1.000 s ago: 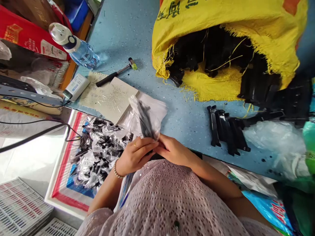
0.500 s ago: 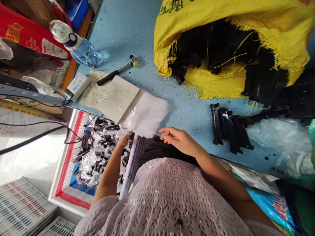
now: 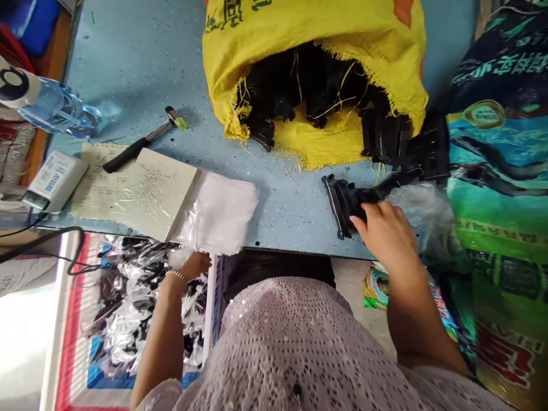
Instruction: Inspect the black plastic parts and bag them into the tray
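My hands are staying well apart. With my right hand (image 3: 387,234) I am touching the near end of the black plastic parts (image 3: 341,206), which are lying side by side near the front edge of the blue table (image 3: 286,214); my thumb is spreading away from my fingers, and I cannot tell whether they are closing on a part, since the back of my hand is hiding the fingertips. A crumpled clear bag (image 3: 432,220) is lying just beyond that hand, on its right.

My left hand (image 3: 196,266) is hanging low over the crate (image 3: 209,311), just below the table edge, among the bagged black parts (image 3: 128,311) that are filling it. Clear plastic is showing right beside my fingers, but I cannot tell whether they are gripping anything.

Between my hands, a stack of clear bags (image 3: 225,211) is lying flat on the table, touching a pale block (image 3: 165,180) at its left. A small mallet (image 3: 137,145) is resting behind that block, its handle lying over a sheet of paper (image 3: 96,188). Farther back, the yellow sack (image 3: 308,25) is gaping toward me, more black parts showing in its mouth. A blue bottle (image 3: 60,105) is lying tilted in view at the far left.
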`<state>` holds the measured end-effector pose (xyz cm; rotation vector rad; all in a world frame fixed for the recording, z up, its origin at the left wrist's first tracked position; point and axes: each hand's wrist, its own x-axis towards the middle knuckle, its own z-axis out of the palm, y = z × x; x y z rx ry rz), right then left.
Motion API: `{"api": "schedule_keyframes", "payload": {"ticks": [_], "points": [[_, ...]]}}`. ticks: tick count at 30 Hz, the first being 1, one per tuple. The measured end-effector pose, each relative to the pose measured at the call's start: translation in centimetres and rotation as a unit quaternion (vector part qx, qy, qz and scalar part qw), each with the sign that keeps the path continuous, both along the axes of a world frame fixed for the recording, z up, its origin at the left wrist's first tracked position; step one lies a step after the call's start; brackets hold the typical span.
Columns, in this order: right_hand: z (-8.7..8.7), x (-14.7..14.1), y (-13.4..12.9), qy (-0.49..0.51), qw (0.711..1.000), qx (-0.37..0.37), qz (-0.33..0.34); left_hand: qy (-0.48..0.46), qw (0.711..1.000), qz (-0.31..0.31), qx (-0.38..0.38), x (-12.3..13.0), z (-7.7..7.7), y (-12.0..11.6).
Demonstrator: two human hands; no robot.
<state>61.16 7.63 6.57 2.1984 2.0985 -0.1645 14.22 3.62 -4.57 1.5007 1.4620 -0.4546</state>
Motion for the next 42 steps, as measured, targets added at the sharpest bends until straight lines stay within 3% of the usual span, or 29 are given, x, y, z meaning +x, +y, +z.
{"api": "schedule_keyframes", "payload": {"ticks": [2, 3, 5, 7, 8, 10, 12, 15, 17, 19, 21, 24, 27, 30, 33, 35, 36, 37, 40, 41, 42], "points": [[-1.1, 0.3, -0.2, -0.041, 0.998, -0.009, 0.038, -0.144, 0.988, 0.03, -0.051, 1.3, 4.1, -1.3], [-1.7, 0.0, -0.2, -0.036, 0.998, -0.006, 0.053, -0.222, 0.973, 0.053, -0.032, 2.6, 5.8, -1.4], [-3.0, -0.9, -0.1, -0.003, 0.998, -0.001, 0.059, -0.293, 0.939, 0.12, 0.136, 5.9, 7.7, -0.5], [-3.9, -1.7, 0.3, 0.05, 0.998, -0.011, 0.042, -0.201, 0.897, 0.16, 0.36, 9.2, 7.8, 1.6], [-4.3, -1.9, 0.6, 0.089, 0.995, -0.018, 0.03, -0.146, 0.881, 0.159, 0.421, 10.4, 7.4, 2.8], [-4.6, -2.1, 1.1, 0.216, 0.975, -0.042, 0.003, -0.086, 0.874, 0.154, 0.452, 11.5, 6.3, 5.0], [-4.6, -2.7, 1.4, 0.407, 0.908, -0.091, -0.029, -0.122, 0.882, 0.181, 0.419, 11.0, 5.6, 6.2], [-4.4, -5.7, 1.6, 0.663, 0.713, -0.214, -0.083, -0.237, 0.858, 0.277, 0.361, 9.5, 5.4, 6.4], [-4.5, -9.2, 2.0, 0.745, 0.596, -0.284, -0.097, -0.283, 0.834, 0.343, 0.327, 9.0, 5.6, 6.1], [-5.1, -13.2, 2.7, 0.78, 0.527, -0.324, -0.094, -0.312, 0.814, 0.378, 0.312, 9.1, 5.9, 5.8], [-5.9, -16.4, 3.6, 0.795, 0.497, -0.336, -0.092, -0.314, 0.806, 0.366, 0.343, 9.1, 6.5, 5.4], [-6.7, -17.9, 4.4, 0.795, 0.52, -0.292, -0.109, -0.213, 0.832, 0.241, 0.452, 8.4, 7.5, 5.1], [-6.3, -15.8, 3.8, 0.792, 0.538, -0.252, -0.137, -0.11, 0.85, 0.12, 0.502, 7.5, 8.4, 4.9], [-5.6, -13.6, 2.3, 0.783, 0.491, -0.361, -0.122, -0.126, 0.842, 0.125, 0.51, 7.2, 8.9, 5.0], [-6.0, -13.6, 1.4, 0.739, 0.441, -0.5, -0.098, -0.174, 0.813, 0.123, 0.543, 7.7, 9.5, 4.5], [-6.5, -14.7, 1.5, 0.724, 0.44, -0.52, -0.11, -0.22, 0.809, 0.069, 0.541, 8.4, 9.7, 3.7], [-6.6, -15.4, 1.7, 0.721, 0.46, -0.506, -0.114, -0.249, 0.815, 0.03, 0.523, 8.8, 9.8, 3.2], [-6.5, -16.1, 1.8, 0.717, 0.498, -0.476, -0.107, -0.277, 0.822, -0.009, 0.497, 9.2, 9.8, 2.6], [-4.7, -17.2, 1.6, 0.675, 0.671, -0.308, -0.017, -0.303, 0.835, -0.072, 0.453, 10.4, 10.3, 0.5], [-3.8, -17.3, 1.4, 0.652, 0.71, -0.262, 0.029, -0.287, 0.835, -0.074, 0.464, 10.5, 10.8, -0.3], [-3.0, -17.2, 1.0, 0.639, 0.725, -0.246, 0.077, -0.265, 0.834, -0.07, 0.479, 10.2, 11.7, -1.3]]}}
